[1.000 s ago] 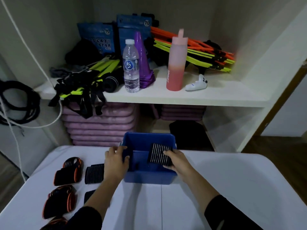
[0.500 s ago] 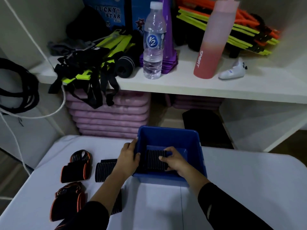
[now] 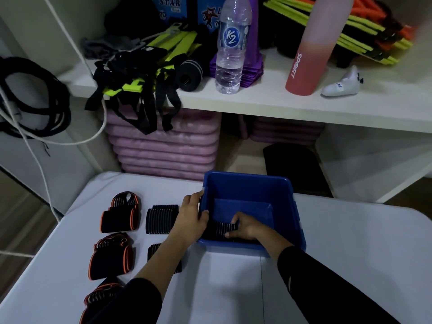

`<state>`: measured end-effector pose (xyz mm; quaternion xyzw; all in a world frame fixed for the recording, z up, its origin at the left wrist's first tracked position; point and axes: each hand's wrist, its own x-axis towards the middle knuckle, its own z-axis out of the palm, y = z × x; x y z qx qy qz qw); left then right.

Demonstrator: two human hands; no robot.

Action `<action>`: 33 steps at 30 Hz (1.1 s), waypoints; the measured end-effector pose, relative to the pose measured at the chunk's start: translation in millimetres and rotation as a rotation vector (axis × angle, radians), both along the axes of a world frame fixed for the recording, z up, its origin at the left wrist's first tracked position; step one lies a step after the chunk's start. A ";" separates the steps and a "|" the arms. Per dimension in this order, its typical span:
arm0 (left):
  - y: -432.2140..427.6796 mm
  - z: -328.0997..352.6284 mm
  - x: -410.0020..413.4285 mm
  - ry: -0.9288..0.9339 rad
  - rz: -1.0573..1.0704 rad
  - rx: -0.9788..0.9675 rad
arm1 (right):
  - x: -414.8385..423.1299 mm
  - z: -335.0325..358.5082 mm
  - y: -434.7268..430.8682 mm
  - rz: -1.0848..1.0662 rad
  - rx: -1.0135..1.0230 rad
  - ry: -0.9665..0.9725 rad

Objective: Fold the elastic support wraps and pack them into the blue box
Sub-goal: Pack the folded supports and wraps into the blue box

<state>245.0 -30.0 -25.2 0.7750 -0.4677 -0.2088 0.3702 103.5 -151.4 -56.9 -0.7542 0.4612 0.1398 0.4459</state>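
Observation:
The blue box stands on the white table in front of me. My left hand grips the box's left rim, thumb inside. My right hand is down inside the box, fingers curled on a folded black striped wrap at the near left of the floor. Left of the box lie two more striped wraps, the nearer partly under my forearm, and three black wraps with orange edging.
A shelf above the table's far edge holds a water bottle, a pink bottle, purple cones and strap gear hanging over its edge. Pink mats are stacked below. Black cables hang at left.
My right hand carried the striped wrap from above the front rim down to the box floor. My left hand stayed on the rim. The view moved closer and tilted downward.

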 end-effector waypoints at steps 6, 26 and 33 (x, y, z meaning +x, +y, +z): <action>16.1 -4.9 -7.9 0.031 -0.008 0.008 | -13.4 -2.0 10.7 0.039 -0.020 0.019; 119.1 -35.2 37.0 0.083 0.424 0.174 | 51.9 65.1 142.7 0.024 -0.180 -0.602; 131.5 -60.0 33.2 0.181 0.276 0.365 | 80.7 5.7 173.9 -0.076 -0.138 -0.121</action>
